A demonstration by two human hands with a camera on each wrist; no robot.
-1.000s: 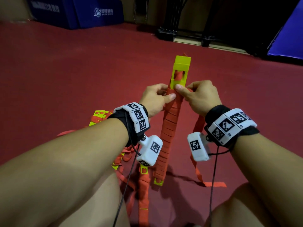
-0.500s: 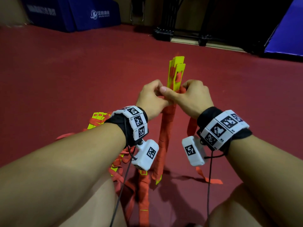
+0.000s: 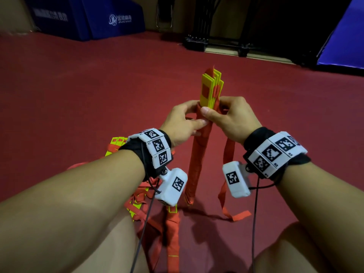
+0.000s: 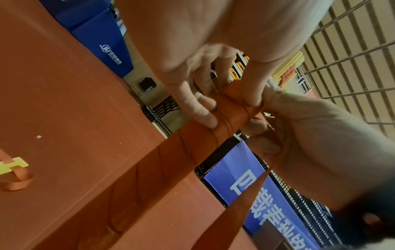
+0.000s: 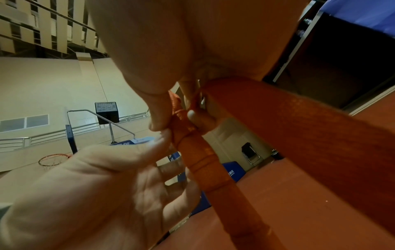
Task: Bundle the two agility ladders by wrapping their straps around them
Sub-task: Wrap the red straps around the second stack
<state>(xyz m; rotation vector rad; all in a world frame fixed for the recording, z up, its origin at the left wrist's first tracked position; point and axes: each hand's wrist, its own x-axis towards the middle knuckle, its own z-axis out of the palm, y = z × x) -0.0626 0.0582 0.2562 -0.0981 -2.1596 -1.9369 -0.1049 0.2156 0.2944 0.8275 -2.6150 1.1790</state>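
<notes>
Plainly, the head view shows the stacked bundle of yellow plastic rungs bound in orange webbing (image 3: 199,152) held upright over the red floor (image 3: 78,99), long axis near vertical, yellow ends up and the foot leaning slightly toward the person. The left hand (image 3: 180,123) and right hand (image 3: 234,119) both grip it near the top, thumbs pressing the wrap. A loose orange strap tail (image 3: 226,174) hangs from the right hand to the floor; the second, unwrapped ladder (image 3: 137,200) lies in a heap at lower left.

From the left wrist, fingers (image 4: 205,116) curl onto the wound turns (image 4: 224,121). If that pinch eases, I judge the last turns would slacken and unwind.

From the right wrist, the thumb (image 5: 158,121) clamps the strap edge (image 5: 183,128); pulled unevenly, the tail could ride up past the rung ends or splay them.
</notes>
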